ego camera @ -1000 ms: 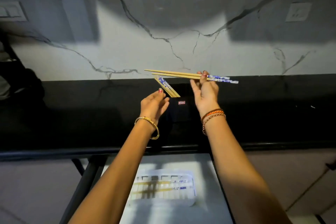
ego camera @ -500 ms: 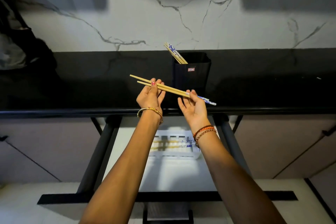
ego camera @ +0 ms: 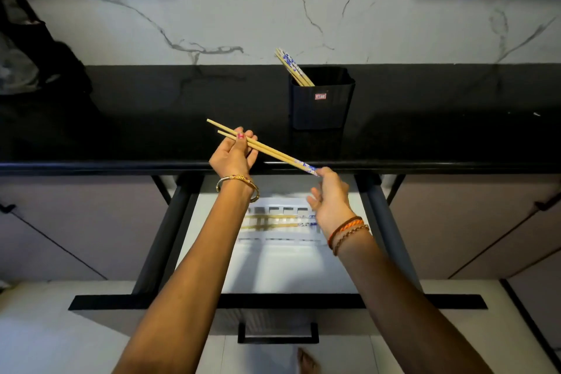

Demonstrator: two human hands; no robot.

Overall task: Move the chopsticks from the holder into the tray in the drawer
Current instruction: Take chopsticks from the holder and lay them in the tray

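- Left hand (ego camera: 232,155): fingers curled around a pair of chopsticks (ego camera: 267,149) near the plain wooden ends. The thumb, with pink nail polish, presses on top. Grip is closed on the pair.
- Right hand (ego camera: 331,200): thumb and forefinger pinched together on the blue-and-white patterned end of the same pair. The remaining fingers are loosely spread below and touch nothing.
- Held pair: the two sticks lie side by side, nearly parallel and tilted, with the plain tips up and to the left and the patterned end down and to the right. The pair sits in the air over the front edge of the black countertop (ego camera: 151,130), above the open drawer (ego camera: 273,273).
- Holder (ego camera: 321,100): black ribbed cup standing upright on the countertop, near the marble wall (ego camera: 303,9). It carries a small red label on its front. A few more chopsticks (ego camera: 293,68) lean against its left rim, patterned ends up; exact count cannot be told.
- Drawer: pulled out below the countertop, with a pale interior floor, dark side rails and a dark front handle (ego camera: 277,334).
- Tray (ego camera: 279,222): white, slotted, at the back of the drawer, partly hidden by both forearms. Chopsticks already lie in it lengthwise, plain ends left and patterned ends right; two rows appear visible.
- Wrists: gold bangle (ego camera: 238,181) on the left; orange and brown thread bands (ego camera: 347,232) on the right.
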